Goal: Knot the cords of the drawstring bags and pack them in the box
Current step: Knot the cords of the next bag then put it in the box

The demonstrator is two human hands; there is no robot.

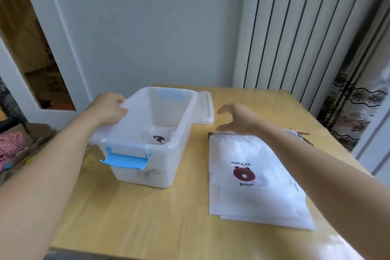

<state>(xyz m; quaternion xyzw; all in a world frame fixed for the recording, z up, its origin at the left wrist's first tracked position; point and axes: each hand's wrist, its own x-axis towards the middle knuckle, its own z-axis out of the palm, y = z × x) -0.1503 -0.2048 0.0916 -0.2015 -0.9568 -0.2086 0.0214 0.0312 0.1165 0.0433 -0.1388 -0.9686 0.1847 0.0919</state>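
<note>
Plastic box (160, 175) rim: left hand (109, 110) grips | bags (249, 177): under right hand (238, 120)

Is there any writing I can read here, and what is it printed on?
"POPULAR": above the bear face on the top drawstring bag of the pile.
"broun": below that same bear face.
The folded bag in the box shows a dark red print, but no words can be read there.

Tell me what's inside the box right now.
The box holds one folded bag with a brown bear print, lying on the bottom at its near end. The frosted walls blur it, so its cord and any knot can't be seen.
</note>
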